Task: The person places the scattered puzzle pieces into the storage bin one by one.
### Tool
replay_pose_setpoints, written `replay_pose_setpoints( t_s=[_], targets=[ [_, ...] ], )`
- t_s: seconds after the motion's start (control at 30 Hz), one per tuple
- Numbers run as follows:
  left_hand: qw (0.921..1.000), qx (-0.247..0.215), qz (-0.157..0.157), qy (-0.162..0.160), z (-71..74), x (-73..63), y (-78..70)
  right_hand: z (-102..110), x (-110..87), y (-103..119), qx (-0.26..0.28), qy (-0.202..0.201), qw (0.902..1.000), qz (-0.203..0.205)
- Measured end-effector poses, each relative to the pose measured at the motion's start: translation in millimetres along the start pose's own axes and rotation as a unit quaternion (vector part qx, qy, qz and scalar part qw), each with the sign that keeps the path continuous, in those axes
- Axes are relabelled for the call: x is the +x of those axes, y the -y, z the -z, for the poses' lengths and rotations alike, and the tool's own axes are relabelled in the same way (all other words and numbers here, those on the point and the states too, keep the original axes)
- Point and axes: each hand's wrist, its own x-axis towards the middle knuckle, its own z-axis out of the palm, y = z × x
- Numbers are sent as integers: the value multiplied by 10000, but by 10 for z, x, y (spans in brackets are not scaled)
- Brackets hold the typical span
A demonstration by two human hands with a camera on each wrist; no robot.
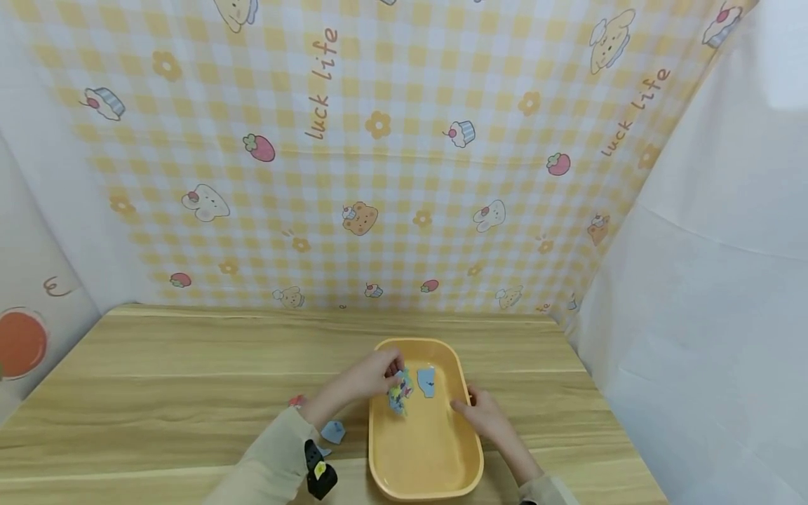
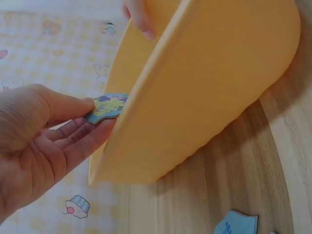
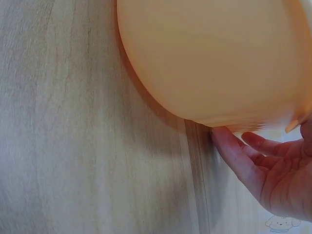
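Note:
Over the left side of a yellow-orange plastic tray (image 1: 424, 449), my left hand (image 1: 376, 373) pinches a multicoloured jigsaw puzzle piece (image 2: 108, 107) between thumb and fingers. Part of that piece is hidden behind the tray's wall in the left wrist view. Other colours beneath the hand in the head view could be further pieces; I cannot tell how many. A light blue puzzle piece (image 1: 426, 383) lies inside the tray near its far end. My right hand (image 1: 487, 415) grips the tray's right side, thumb over the rim and fingers (image 3: 234, 148) against the outer wall.
Left of the tray, a blue puzzle piece (image 1: 333, 432) lies on the wooden table (image 1: 202, 393), with a reddish piece (image 1: 297, 400) partly hidden by my left forearm. A checked cloth (image 1: 404, 175) hangs behind the table, and white cloth (image 1: 707, 315) on the right.

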Motion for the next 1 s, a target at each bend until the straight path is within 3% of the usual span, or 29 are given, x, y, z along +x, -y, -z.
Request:
replay_pose_setpoints(
  t_s=[0.4,0.8,1.0],
  targets=[
    [9958,770,-354,349,-71,23,-27,2,3,-10,95,27,9999,58],
    [9939,783,174,751,-79,19,-69,-1,-3,5,68,19,10000,29],
    [9866,1387,51,860,-101,27,-107,-3,-3,0,24,-41,10000,26]
  ],
)
